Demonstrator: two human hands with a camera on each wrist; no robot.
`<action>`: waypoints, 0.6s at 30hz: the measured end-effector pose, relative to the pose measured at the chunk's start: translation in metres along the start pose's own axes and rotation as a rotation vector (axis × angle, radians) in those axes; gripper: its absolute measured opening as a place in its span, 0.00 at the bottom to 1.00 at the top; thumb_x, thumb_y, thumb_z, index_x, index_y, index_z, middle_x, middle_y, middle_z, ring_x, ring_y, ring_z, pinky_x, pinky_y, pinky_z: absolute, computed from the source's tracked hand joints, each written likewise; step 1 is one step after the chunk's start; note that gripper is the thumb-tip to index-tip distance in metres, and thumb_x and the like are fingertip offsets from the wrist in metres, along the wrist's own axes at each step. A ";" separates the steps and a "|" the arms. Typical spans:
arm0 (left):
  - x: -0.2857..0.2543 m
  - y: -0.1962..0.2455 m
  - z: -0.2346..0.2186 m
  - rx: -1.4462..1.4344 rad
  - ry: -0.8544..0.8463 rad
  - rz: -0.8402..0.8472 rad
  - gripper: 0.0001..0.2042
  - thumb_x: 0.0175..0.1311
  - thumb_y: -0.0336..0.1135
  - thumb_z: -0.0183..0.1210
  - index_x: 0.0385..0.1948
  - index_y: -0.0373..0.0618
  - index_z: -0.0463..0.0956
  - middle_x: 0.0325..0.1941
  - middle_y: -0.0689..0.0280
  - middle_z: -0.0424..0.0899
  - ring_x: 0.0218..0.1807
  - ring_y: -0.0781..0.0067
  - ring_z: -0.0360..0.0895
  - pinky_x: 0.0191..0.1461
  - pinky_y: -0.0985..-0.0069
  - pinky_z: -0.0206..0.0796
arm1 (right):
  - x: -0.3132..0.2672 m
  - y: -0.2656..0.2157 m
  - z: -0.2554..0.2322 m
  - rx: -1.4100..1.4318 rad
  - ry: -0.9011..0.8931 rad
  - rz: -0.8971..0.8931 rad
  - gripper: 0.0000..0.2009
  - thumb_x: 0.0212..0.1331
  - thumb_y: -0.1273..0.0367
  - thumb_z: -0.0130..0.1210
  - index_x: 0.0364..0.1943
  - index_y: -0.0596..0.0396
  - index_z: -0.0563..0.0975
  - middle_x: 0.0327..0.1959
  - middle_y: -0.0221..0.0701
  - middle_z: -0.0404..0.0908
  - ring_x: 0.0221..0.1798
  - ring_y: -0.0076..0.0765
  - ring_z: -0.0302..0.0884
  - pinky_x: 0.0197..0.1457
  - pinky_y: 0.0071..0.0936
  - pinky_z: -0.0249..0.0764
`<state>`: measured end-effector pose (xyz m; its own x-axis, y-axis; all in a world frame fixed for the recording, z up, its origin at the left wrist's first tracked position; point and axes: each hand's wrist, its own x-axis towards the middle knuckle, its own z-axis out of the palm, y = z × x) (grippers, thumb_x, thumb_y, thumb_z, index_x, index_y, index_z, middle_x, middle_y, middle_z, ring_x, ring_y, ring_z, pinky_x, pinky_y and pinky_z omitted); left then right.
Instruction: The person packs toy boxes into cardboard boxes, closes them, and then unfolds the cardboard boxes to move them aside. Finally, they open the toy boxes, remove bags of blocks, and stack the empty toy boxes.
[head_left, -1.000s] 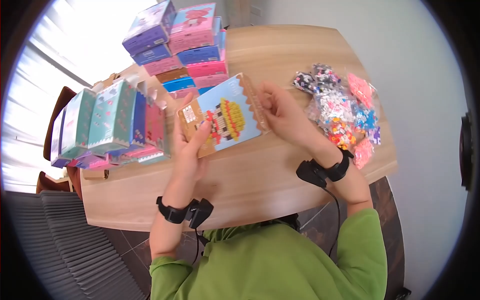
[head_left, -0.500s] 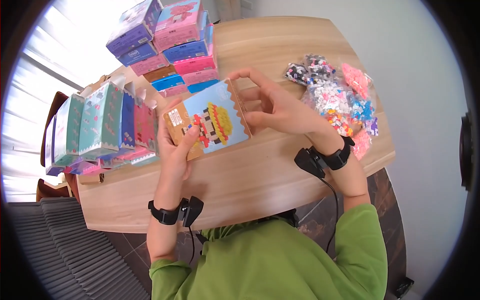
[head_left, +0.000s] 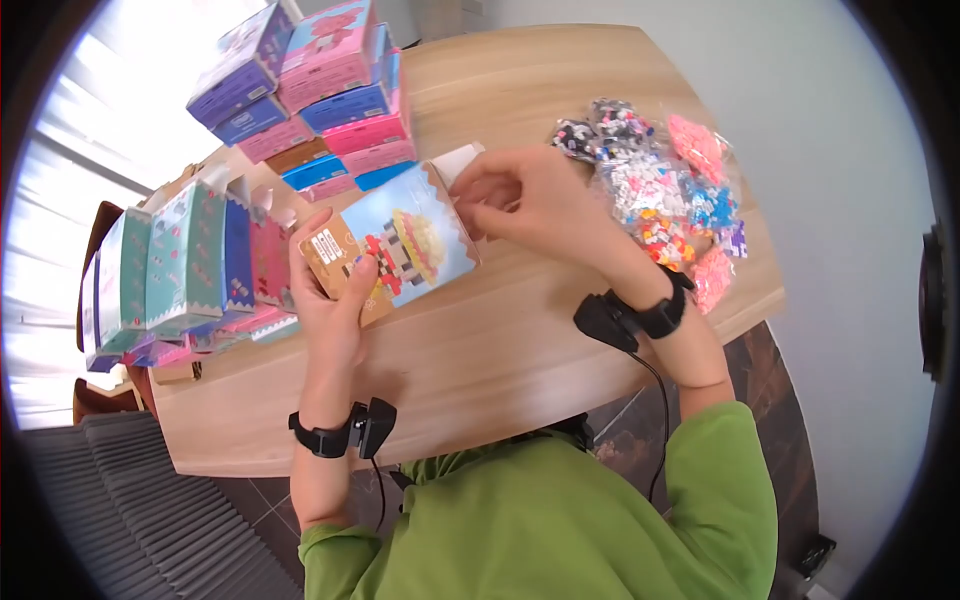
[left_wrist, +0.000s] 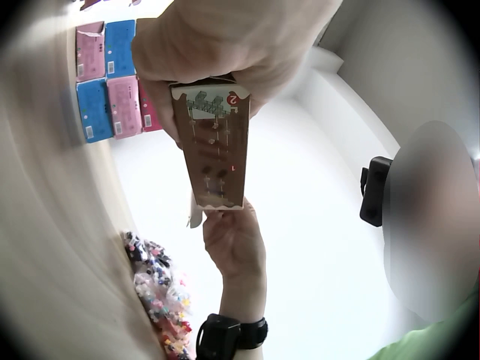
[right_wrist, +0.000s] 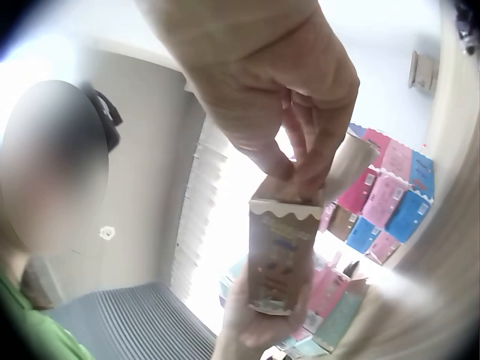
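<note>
A small cardboard box (head_left: 415,235), blue and brown with a picture of a brick-built burger figure, is held tilted above the table. My left hand (head_left: 332,310) grips its brown end, thumb across the front. At the other end, my right hand (head_left: 545,205) has its thumb and fingers curled in at the opening. In the right wrist view, the fingertips (right_wrist: 307,184) pinch at the box's open top edge. A pale end flap (right_wrist: 351,161) stands folded out beside them. The brown narrow side (left_wrist: 216,150) faces the left wrist camera.
Colourful boxes (head_left: 345,100) are stacked at the back left of the wooden table (head_left: 520,350). More boxes (head_left: 185,260), some with raised flaps, stand in a row at the left edge. Clear bags of small coloured bricks (head_left: 650,190) lie in a pile on the right.
The box has shifted left in the head view. My right hand has gone from beside its end to the opening, and a pale flap now shows standing out there.
</note>
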<state>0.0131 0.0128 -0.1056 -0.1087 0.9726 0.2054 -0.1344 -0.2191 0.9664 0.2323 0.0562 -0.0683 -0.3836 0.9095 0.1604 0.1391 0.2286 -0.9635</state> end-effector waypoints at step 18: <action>-0.042 0.082 0.012 1.120 -0.234 0.382 0.42 0.35 0.27 0.64 0.60 0.38 0.53 0.53 0.55 0.64 0.54 0.56 0.63 0.58 0.66 0.54 | -0.036 -0.041 -0.044 -0.189 0.031 0.003 0.07 0.48 0.76 0.53 0.32 0.64 0.76 0.20 0.31 0.78 0.25 0.23 0.76 0.31 0.18 0.73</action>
<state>0.0183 -0.0446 -0.0334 0.2418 0.8754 0.4186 0.8090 -0.4201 0.4112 0.2803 0.0297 -0.0250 -0.3551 0.9197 0.1672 0.3105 0.2848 -0.9069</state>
